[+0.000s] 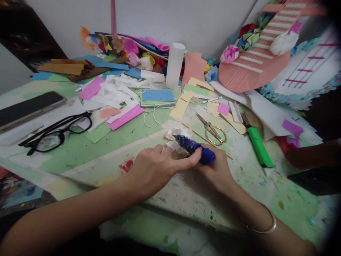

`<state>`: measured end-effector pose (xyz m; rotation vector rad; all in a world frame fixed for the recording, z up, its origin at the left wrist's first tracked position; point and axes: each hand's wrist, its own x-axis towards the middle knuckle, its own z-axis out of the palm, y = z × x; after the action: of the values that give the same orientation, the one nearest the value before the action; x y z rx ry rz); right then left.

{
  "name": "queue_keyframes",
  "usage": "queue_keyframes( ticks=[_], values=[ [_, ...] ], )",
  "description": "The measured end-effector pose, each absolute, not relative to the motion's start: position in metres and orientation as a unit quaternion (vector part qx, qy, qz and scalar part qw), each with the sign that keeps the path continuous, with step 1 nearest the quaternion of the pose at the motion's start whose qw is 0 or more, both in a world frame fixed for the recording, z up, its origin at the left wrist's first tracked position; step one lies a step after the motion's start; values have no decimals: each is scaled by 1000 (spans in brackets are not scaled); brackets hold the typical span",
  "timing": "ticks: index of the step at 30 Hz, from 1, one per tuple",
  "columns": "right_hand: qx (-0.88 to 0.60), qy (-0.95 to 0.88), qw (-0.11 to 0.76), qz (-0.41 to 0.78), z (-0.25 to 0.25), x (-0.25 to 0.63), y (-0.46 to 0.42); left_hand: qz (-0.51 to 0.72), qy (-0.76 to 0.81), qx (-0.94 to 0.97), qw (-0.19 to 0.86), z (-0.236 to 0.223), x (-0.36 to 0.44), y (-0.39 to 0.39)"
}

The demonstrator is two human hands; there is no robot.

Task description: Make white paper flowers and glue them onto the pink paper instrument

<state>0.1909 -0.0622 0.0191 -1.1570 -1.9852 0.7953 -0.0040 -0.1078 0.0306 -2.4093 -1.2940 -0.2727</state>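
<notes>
A blue glue tube with a dark, narrow tip and crusted sides lies slanted in my right hand, its tip pointing up and left. My left hand is closed, with one outstretched digit pressing on the tube's near part; its other fingertips are hidden. Just beyond the hands is a crumpled white paper piece, partly behind the tube. A thin wooden stick runs past my right hand. Gold-handled scissors lie a little farther off.
Black glasses and a phone lie left. A green-handled knife is at right. White scraps, stacked coloured paper and a white cylinder stand behind. A paper guitar leans at back right.
</notes>
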Motion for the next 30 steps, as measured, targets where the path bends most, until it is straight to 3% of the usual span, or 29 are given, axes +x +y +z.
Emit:
queue_keyframes(
  ticks=[10, 16, 20, 25, 30],
  values=[
    [-433, -769, 373, 286, 32, 198, -69, -110, -431, -870, 211, 39, 0, -111],
    [-529, -733, 394, 169, 39, 219, -57, -291, -446, -833, 153, 31, -7, -108],
    [-680, -673, 285, 64, 40, 236, -34, -204, -579, -789, 15, 32, -14, -97],
    [-750, -651, 68, 93, 39, 242, -20, -75, -668, -729, -129, 37, -14, -75],
    [-739, -661, 46, 124, 39, 248, -17, -68, -676, -714, -168, 38, -8, -63]
  ],
)
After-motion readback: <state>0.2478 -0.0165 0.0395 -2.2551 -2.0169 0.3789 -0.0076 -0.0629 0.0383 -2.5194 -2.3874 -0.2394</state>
